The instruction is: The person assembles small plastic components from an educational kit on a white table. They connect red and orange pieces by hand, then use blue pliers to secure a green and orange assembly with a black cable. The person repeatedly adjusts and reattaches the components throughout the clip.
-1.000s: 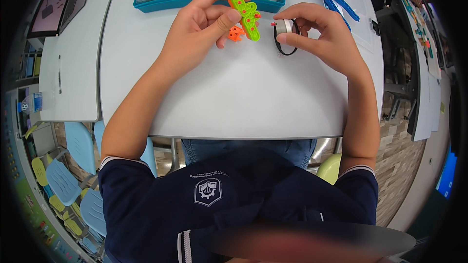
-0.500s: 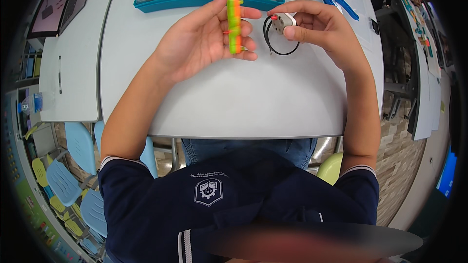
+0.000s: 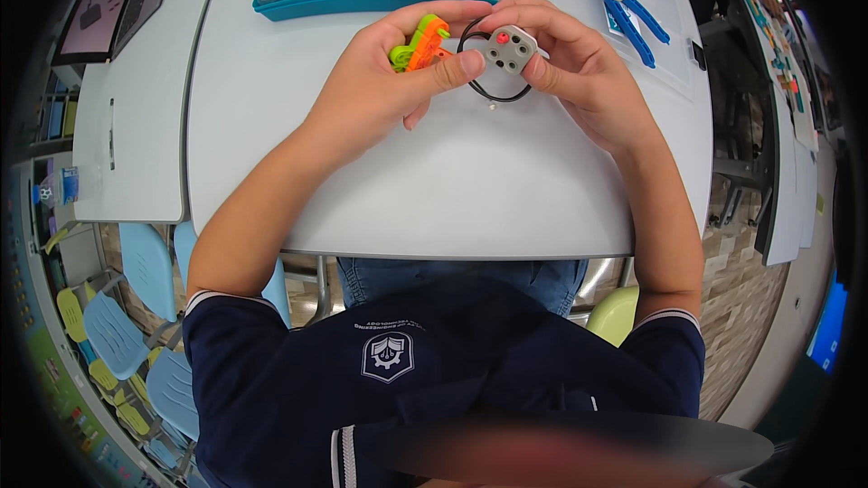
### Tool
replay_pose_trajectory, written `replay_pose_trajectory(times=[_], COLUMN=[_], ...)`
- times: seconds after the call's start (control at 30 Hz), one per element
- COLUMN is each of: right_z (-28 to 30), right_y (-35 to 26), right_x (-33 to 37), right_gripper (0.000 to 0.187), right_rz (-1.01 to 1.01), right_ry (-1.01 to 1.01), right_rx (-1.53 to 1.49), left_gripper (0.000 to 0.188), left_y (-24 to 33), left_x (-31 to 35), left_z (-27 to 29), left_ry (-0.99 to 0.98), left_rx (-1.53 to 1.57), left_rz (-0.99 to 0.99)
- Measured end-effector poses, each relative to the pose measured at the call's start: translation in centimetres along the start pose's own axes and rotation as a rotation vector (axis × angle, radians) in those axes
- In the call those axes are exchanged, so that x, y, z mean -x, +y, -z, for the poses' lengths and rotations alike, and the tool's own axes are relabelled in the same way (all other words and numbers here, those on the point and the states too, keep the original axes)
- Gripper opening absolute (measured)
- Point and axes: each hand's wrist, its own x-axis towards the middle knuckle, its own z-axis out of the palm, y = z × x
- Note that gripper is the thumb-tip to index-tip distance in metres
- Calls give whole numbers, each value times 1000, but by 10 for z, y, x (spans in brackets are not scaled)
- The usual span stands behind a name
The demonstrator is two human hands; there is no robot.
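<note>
My left hand (image 3: 362, 90) is curled around a green and orange piece assembled from plastic building parts (image 3: 421, 43), which sticks out between thumb and index finger. A small grey module with round holes (image 3: 508, 51) is gripped by my right hand (image 3: 597, 72), its holed face turned up. One red peg (image 3: 503, 37) sits in a hole of that face. From the module a thin black cable (image 3: 506, 99) loops down beneath it. My left thumb tip reaches the module's left side; whether it presses on it I cannot tell. Both hands are above the white table (image 3: 434, 190).
Beyond my hands stands a teal-edged case (image 3: 362, 5) of sorted parts. Blue-handled pliers (image 3: 624, 14) lie at the far right on the table. A laptop (image 3: 99, 14) is on the adjoining table at left, with light blue chairs (image 3: 149, 271) below it.
My hands have come together. The green and orange piece has turned from lying along my open left fingers to being held in curled ones. The module has rotated to show its holed face.
</note>
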Motion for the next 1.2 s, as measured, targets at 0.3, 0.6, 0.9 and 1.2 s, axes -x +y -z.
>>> replay_pose_trajectory(times=[0.3,0.6,0.9,1.2], right_z=[35,119,106,7], right_y=[-14,-16,-16,-42], right_x=[-2,19,11,12], right_gripper=[26,46,34,31], right_rz=[361,-368,105,-70], right_ry=[477,427,453,34], right_rx=[1030,1484,1567,308], left_gripper=[46,41,39,39], left_y=[0,2,3,8], left_x=[0,2,1,-10], left_z=[-2,-2,5,27], left_ry=[38,103,329,553], left_rx=[-3,-81,-150,-783], left_rz=[-10,-63,-340,-973])
